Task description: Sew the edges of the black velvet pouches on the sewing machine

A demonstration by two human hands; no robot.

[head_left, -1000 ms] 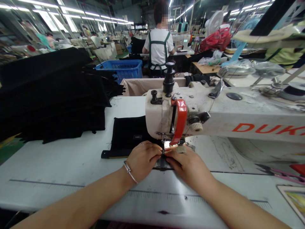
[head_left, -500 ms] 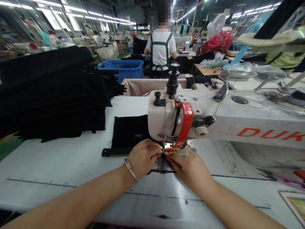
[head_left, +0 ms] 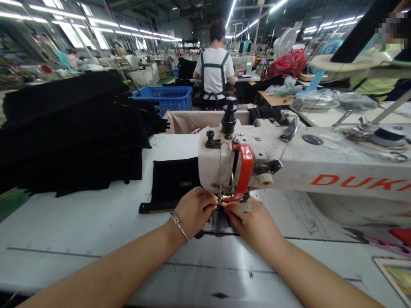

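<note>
My left hand (head_left: pixel 194 212) and my right hand (head_left: pixel 252 222) meet fingertip to fingertip under the needle of a cream sewing machine (head_left: pixel 289 160) with a red guard (head_left: pixel 243 171). Both pinch a small dark thing at the needle that I cannot make out. A black fabric piece (head_left: pixel 173 182) with a small label lies flat behind my left hand, running under the machine head. A silver bangle is on my left wrist.
A tall stack of black fabric (head_left: pixel 70 132) fills the table's left side. A blue basket (head_left: pixel 168 96) and a beige bin (head_left: pixel 192 119) stand behind. Pink-handled scissors (head_left: pixel 379 239) lie at the right. A person in a green apron (head_left: pixel 214 70) works farther back.
My hands stay pinched at the needle; the view has shifted slightly, and my hands sit a little closer in under the machine head.
</note>
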